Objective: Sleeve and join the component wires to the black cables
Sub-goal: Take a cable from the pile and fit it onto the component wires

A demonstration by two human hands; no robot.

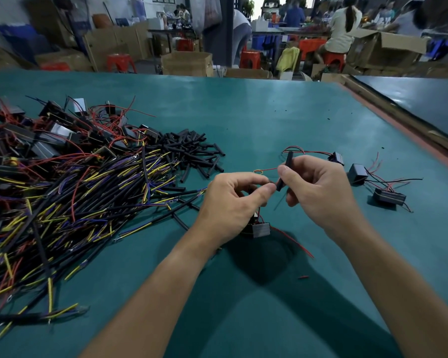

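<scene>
- Both hands raised close together over the green counter (243, 112), fingertips nearly touching.
- Right hand (313, 187) clamped by thumb and fingers on a black sleeve (287, 164), tilted nearly upright, both of its ends clear of the grip.
- Left hand (233, 200) curled, thumb and forefinger pinched on a thin component wire (268, 169) just beside the sleeve's lower end; a red stretch with a small yellow loop visible above the forefinger.
- Black box component (259, 229) on the counter directly beneath the hands, red leads trailing to its right.
- Three more black components (357, 173) with red and black leads to the right, near one another.
- Big tangle of black cables (88, 202) with yellow and purple ends over the left side of the counter.
- Loose heap of cut sleeves (194, 153) at the tangle's far right edge.
- More boxed components with red wires (49, 135) heaped at the far left.
- Small red offcut (303, 277) between the forearms.
</scene>
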